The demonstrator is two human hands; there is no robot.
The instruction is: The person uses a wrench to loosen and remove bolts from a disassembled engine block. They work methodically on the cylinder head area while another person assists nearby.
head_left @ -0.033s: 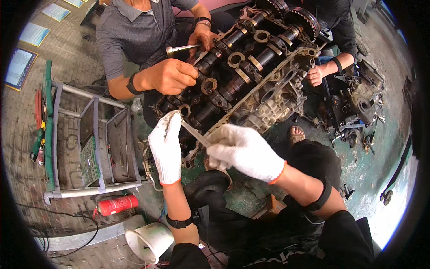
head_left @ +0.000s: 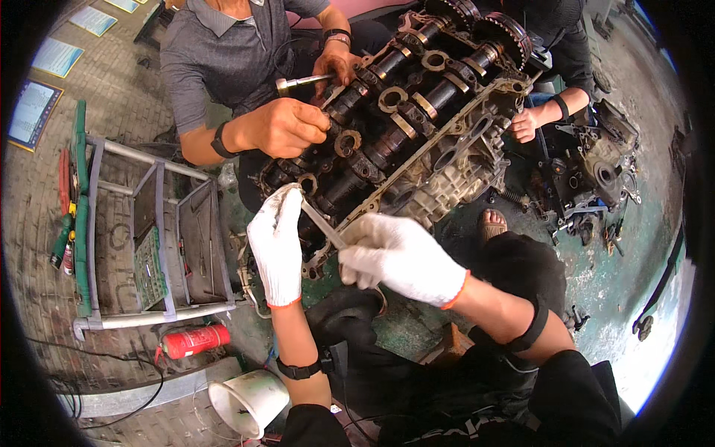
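Observation:
My left hand [head_left: 277, 249], in a white knitted glove, is closed with its fingertips bunched at the far end of a slim metal wrench [head_left: 325, 228]. My right hand [head_left: 406, 258], gloved the same way, grips the wrench's near end. The wrench slants over the near-left end of a dark, oily engine cylinder head [head_left: 439, 171] that carries two camshafts [head_left: 391, 141]. What the wrench's far end sits on is hidden by my left fingers.
Across the engine, a co-worker's hand [head_left: 287, 127] is at its left edge; their other hand holds a socket tool [head_left: 304, 80]. Another person's hand [head_left: 525, 125] touches the right side. Leftward are a metal frame [head_left: 160, 320], fire extinguisher [head_left: 195, 341] and white bucket [head_left: 249, 402]. Engine parts [head_left: 596, 171] lie right.
My right hand has shifted slightly down and to the right with the wrench's near end. My left hand has barely moved. The co-workers' hands look unchanged.

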